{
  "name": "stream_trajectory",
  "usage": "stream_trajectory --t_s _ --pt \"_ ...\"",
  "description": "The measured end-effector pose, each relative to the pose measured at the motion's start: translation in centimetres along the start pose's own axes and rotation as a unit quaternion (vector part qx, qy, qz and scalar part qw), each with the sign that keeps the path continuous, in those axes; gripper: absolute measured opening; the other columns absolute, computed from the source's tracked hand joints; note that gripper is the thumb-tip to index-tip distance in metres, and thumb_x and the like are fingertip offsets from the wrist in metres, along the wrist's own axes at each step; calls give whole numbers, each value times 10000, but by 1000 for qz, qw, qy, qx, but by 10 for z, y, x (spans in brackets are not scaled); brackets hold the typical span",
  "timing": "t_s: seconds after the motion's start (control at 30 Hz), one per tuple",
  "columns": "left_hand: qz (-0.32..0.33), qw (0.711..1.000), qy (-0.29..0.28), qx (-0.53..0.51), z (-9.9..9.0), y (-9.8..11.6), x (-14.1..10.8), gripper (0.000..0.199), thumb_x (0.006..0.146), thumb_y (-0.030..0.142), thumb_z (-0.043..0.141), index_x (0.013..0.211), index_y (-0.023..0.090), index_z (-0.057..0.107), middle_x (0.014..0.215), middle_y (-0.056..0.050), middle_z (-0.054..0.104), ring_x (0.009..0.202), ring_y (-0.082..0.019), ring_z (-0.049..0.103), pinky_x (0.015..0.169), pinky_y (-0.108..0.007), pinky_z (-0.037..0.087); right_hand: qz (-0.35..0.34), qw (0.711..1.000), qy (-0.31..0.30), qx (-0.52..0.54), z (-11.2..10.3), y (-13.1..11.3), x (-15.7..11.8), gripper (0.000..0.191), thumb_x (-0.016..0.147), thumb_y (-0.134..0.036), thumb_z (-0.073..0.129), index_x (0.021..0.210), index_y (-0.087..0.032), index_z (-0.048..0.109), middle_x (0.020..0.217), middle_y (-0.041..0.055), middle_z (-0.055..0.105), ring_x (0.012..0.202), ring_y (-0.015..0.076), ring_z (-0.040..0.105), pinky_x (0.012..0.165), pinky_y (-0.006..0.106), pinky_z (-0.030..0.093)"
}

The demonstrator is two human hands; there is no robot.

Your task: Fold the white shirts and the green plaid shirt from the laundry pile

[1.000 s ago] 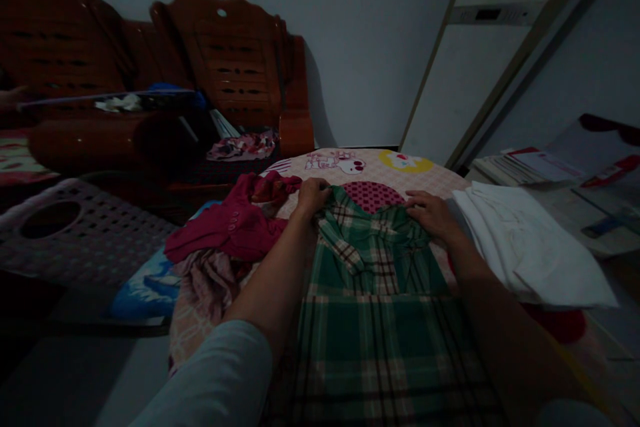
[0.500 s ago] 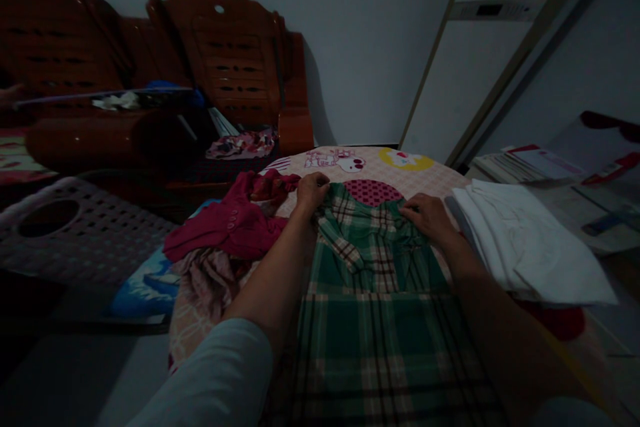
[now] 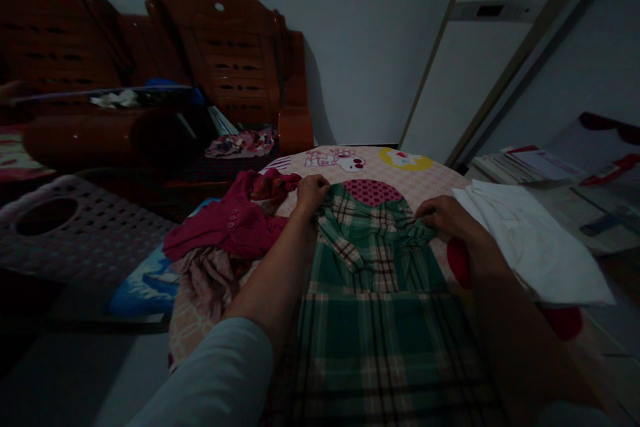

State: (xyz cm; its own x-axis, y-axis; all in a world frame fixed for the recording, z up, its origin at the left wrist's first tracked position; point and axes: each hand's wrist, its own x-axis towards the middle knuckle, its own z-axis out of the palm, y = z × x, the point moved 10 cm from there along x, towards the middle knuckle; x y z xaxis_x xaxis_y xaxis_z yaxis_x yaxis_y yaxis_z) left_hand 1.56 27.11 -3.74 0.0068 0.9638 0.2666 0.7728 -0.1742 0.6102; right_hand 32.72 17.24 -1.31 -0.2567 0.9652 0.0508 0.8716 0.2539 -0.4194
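A green plaid dress (image 3: 375,320) lies spread over the table, its collar at the far end and its skirt toward me. My left hand (image 3: 312,193) pinches the dress at its upper left shoulder. At the upper right, the fingers of my right hand (image 3: 440,213) are closed on the sleeve edge of the dress. Left of the dress sits a crumpled magenta garment (image 3: 235,220) with a dusty pink cloth (image 3: 207,277) below it. Folded white clothes (image 3: 535,233) lie to the right of my right hand.
The round table's patterned cloth (image 3: 430,177) shows around the clothes. A woven plastic basket (image 3: 100,233) and a blue bag (image 3: 145,287) are at the left. Wooden chairs (image 3: 235,60) stand behind. Papers (image 3: 520,163) lie at the right. Part of another person's hand shows at the far left.
My right hand has moved right from the collar area to the sleeve, and the fabric there is drawn outward. My left hand has stayed in place.
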Motion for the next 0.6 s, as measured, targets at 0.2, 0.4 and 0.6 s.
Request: stream_trajectory --t_s 0.2,0.4,0.6 --pt "-10 1000 -3 2 0 -2 0 221 788 152 590 925 161 764 942 -65 762 890 -190 679 849 -265 494 0 996 -84 11 3 -7 -8 279 613 -46 535 736 -164 756 696 18 731 645 149 652 624 230 466" --pt "-4 1000 3 5 -1 0 -1 218 793 160 590 923 163 766 943 -68 762 885 -196 681 862 -276 497 61 993 9 -99 -5 1 -2 163 779 -216 615 770 -175 773 756 67 753 710 202 675 646 276 455" --pt "-2 1000 2 0 0 -3 0 214 805 178 597 932 185 769 951 -52 763 891 -196 681 865 -274 495 70 965 84 -239 26 -14 9 236 883 -386 607 894 -196 746 887 120 754 843 250 679 687 304 448"
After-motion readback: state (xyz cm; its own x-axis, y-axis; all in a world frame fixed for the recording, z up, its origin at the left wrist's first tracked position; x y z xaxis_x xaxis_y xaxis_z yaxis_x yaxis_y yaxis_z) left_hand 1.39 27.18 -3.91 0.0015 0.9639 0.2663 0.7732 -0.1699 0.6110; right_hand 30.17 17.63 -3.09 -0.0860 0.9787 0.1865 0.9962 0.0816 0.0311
